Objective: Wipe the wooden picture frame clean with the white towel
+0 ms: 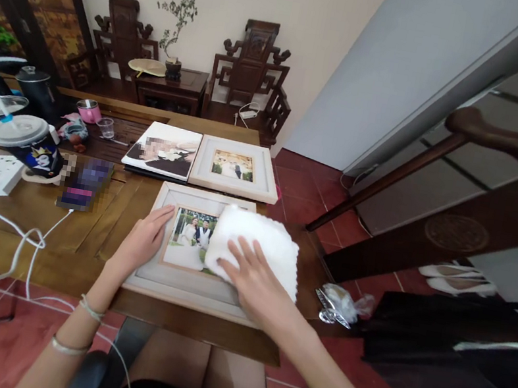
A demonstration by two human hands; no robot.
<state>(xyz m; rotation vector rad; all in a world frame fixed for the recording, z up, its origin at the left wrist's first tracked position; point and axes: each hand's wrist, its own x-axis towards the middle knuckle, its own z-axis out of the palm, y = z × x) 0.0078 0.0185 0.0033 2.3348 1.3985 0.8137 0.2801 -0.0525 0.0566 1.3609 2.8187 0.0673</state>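
The right hand lies palm down, fingers spread wide and flat, pressing a white cloth onto the nearest picture frame, which rests at the near edge of the wooden tabletop. The left hand rests flat on the frame's left border, fingers straight and close together, gripping nothing. At the far left a lidded cup stands; its contents are hidden.
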